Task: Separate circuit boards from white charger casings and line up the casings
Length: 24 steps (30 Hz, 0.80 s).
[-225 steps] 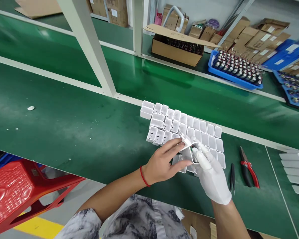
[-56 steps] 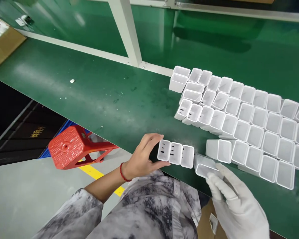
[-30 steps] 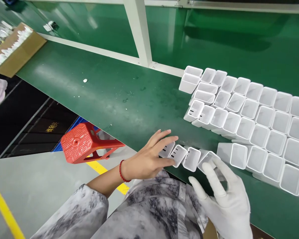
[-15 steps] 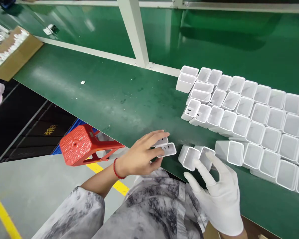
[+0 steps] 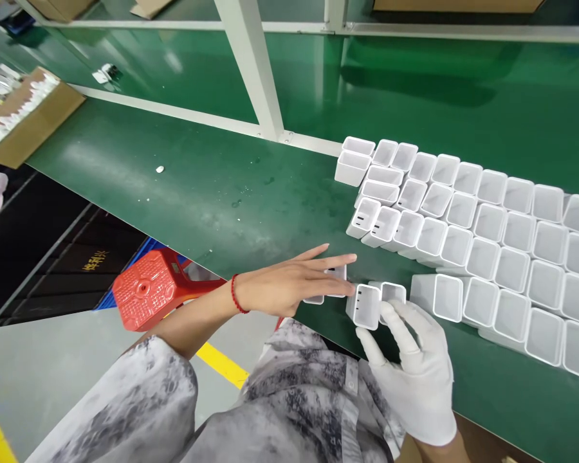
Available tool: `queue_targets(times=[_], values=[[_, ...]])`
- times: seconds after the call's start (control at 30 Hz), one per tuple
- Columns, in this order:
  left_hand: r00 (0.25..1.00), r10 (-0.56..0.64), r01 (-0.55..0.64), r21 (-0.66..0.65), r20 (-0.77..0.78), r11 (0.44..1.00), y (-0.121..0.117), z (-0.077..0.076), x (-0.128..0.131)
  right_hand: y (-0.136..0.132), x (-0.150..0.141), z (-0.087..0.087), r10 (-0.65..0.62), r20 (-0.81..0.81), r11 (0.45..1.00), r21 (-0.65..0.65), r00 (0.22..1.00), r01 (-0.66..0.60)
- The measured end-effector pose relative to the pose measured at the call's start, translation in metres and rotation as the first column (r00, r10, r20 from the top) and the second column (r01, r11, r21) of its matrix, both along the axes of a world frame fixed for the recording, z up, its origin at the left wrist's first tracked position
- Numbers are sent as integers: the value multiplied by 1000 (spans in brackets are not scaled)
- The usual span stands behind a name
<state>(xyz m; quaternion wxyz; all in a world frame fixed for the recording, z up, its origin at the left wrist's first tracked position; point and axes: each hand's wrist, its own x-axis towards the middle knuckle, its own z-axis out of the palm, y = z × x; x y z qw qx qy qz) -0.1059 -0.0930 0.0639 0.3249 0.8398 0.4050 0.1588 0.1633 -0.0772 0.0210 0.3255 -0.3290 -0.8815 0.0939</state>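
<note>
My left hand is bare, with a red bracelet at the wrist. Its fingers are stretched out flat over two small white plastic boxes, largely hiding them. One fingertip meets the left edge of an open white box with small dark slots inside. My right hand wears a white glove. Its fingers are bent but spread, and the fingertips touch or nearly touch another white box just behind. The gloved thumb lies by the lower edge of the slotted box.
Rows of white open boxes stand at the right of the green table. A white post rises at the table's back edge. At the far left sits a cardboard box; a red stool stands below the table edge.
My left hand has moved right and straightened its fingers, reaching the slotted box. Dark slots now show in that box. My right hand's fingers have drawn closer together beside the boxes.
</note>
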Motion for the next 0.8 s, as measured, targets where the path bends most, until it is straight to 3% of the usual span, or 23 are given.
queue_targets(times=[0.07,0.17,0.27,0.33,0.5,0.67,0.8], values=[[996,37,-40,35,77,999,-1,-1,-2,1,2,0,-12,-9,1000,-9,1000,11],[955,221,-239,72,199,968,-11,-6,-3,2,4,-1,-22,3,1000,-14,1000,22],[925,360,-372,97,120,923,-20,-17,7,2,1,-2,-40,4,999,22,999,40],[932,359,-363,176,53,915,-19,-28,18,2,-2,-2,-81,16,994,70,997,80],[934,340,-352,425,108,834,10,-50,39,2,-10,-3,-226,99,962,179,969,206],[930,364,-326,579,53,747,40,-49,47,12,-10,-1,-372,149,908,263,916,326],[882,465,-397,654,77,644,45,-47,44,24,-8,-4,-333,154,935,180,930,305]])
